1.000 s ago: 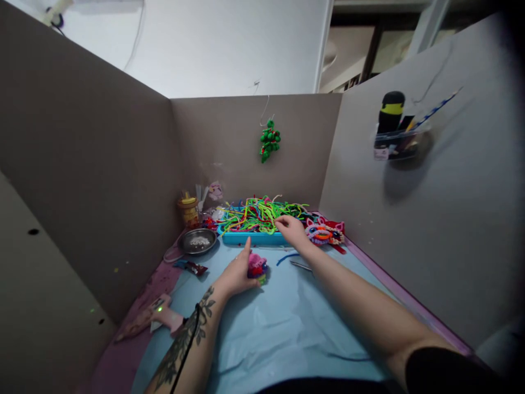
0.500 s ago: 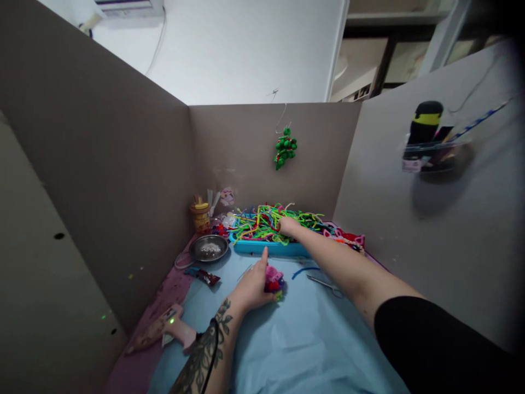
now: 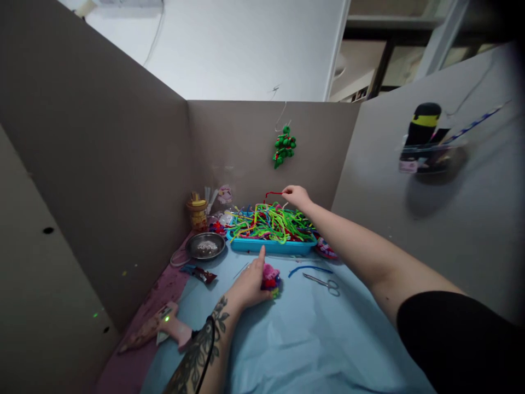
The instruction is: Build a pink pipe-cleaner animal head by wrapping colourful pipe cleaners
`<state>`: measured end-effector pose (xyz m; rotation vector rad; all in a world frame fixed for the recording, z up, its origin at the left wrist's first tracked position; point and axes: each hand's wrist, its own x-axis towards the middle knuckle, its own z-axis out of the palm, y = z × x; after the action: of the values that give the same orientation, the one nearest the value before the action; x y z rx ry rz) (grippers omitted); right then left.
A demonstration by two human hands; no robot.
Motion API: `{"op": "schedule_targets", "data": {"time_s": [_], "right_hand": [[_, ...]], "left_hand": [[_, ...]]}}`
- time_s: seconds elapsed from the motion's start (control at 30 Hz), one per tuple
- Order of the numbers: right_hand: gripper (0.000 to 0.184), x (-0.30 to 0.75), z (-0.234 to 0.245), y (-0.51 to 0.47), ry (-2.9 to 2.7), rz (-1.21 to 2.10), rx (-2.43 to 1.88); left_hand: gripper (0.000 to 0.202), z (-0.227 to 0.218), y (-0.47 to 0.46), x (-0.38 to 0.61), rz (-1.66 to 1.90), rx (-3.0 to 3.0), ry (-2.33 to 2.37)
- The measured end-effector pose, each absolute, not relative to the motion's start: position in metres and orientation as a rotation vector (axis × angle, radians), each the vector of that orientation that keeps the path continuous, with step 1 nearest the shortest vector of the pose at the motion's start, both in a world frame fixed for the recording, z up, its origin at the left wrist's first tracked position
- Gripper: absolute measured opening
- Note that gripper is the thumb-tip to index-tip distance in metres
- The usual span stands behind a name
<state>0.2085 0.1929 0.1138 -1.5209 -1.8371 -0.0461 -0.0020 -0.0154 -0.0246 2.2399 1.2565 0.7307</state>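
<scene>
My right hand (image 3: 297,197) is pinched closed on a thin red pipe cleaner (image 3: 273,193), above a blue tray (image 3: 268,247). The tray is heaped with tangled pipe cleaners (image 3: 283,221), mostly bright green with some red, blue and yellow. On the table, my left hand (image 3: 251,280) is curved around a small multicoloured fuzzy piece (image 3: 270,278), pink at the top with red, purple and green below. The index finger points forward and the thumb lies at the near end; the other fingers are partly hidden. A blue pipe cleaner (image 3: 309,268) and scissors (image 3: 322,282) lie right of that piece.
Left on the table are a pink glue gun (image 3: 178,326), a metal bowl (image 3: 205,247), a dark wrapper (image 3: 204,274) and a yellow-brown cup (image 3: 198,214). Grey partitions (image 3: 246,131) enclose three sides. A green ornament (image 3: 284,146) hangs at the back, a tool holder (image 3: 426,156) at right.
My right hand has risen out of the heap in the tray, drawing up a red pipe cleaner. My left hand stays around the multicoloured piece. The view has shifted slightly.
</scene>
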Motion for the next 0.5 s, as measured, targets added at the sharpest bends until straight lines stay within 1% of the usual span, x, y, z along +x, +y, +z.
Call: {"op": "schedule_targets", "data": {"time_s": [0.07,0.2,0.27,0.33,0.4,0.5], "right_hand": [[0.022,0.213,0.105,0.188,-1.815,-0.072,-1.541],[0.032,0.215,0.088,0.182,-1.708,-0.230,-1.695],[0.037,0.206,0.080,0.182,-1.824,-0.258,-1.702],[0.035,0.189,0.072,0.185,-2.050,-0.202,-1.624],[0.028,0.167,0.063,0.190,-2.213,-0.125,-1.554],[0.021,0.135,0.048,0.201,-2.319,-0.059,-1.581]], "left_hand": [[0.118,-0.025,-0.015,-0.002,0.737,2.257,1.252],[0.117,-0.026,-0.015,-0.002,0.717,2.288,1.257],[0.116,-0.026,-0.015,-0.002,0.715,2.290,1.261],[0.115,-0.026,-0.016,-0.001,0.720,2.288,1.252],[0.113,-0.026,-0.016,-0.001,0.722,2.290,1.241],[0.112,-0.025,-0.016,0.000,0.704,2.296,1.244]]}}
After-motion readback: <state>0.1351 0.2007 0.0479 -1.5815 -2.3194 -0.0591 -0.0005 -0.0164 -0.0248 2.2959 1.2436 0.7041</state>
